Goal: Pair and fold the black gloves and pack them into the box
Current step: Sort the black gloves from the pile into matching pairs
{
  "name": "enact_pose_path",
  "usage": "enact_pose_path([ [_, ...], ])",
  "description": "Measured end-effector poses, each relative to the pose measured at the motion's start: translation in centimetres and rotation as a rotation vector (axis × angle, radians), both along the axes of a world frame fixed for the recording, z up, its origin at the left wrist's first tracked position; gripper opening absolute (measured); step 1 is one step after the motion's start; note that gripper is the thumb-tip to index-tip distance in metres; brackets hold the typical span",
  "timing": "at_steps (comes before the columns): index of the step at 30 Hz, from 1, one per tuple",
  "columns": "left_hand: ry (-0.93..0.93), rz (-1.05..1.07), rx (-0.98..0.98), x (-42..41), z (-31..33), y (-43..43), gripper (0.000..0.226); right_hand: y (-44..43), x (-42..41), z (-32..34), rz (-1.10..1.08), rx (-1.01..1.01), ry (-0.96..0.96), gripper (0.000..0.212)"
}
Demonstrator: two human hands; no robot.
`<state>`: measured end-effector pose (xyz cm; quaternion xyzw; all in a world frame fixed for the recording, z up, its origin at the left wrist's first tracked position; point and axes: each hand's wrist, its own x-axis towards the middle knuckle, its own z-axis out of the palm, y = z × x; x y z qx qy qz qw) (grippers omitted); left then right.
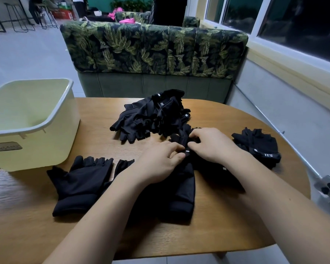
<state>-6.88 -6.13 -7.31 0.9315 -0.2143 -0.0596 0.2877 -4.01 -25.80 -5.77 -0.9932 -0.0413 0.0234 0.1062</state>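
Observation:
A black glove [185,185] lies lengthwise in the middle of the wooden table [217,119], cuff towards me. My left hand [158,161] and my right hand [211,143] both pinch it near its small white tag. A heap of black gloves [151,117] sits just beyond my hands. Another black glove [80,185] lies flat at the left, fingers pointing away. A folded bundle of gloves [259,147] rests at the right. The pale yellow box [36,147] stands at the table's left edge, and nothing shows inside it.
A leaf-patterned sofa back [152,48] rises directly behind the table. A wall with a window [293,21] runs along the right. A grey metal bracket [328,187] sticks out by the table's right edge. Stools stand far back left.

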Motion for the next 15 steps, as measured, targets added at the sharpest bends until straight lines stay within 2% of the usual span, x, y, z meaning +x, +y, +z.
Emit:
enact_pose_path([
  [3, -0.036, 0.051, -0.059, -0.2, 0.6, 1.3, 0.034, 1.0, 1.3, 0.6, -0.056, 0.107, -0.135, 0.021],
  [6, -0.053, 0.112, -0.135, -0.3, 0.8, 2.9, 0.030, 2.8, 3.1, 1.0, -0.079, 0.216, -0.174, 0.019],
  [11, -0.079, 0.192, -0.237, -0.3, 0.9, 5.5, 0.025, 6.1, 5.9, 1.3, -0.159, 0.359, -0.205, 0.043],
  [15, -0.098, 0.254, -0.280, -0.3, 0.8, 7.1, 0.021, 8.2, 7.7, 1.6, -0.256, 0.363, -0.205, 0.063],
])
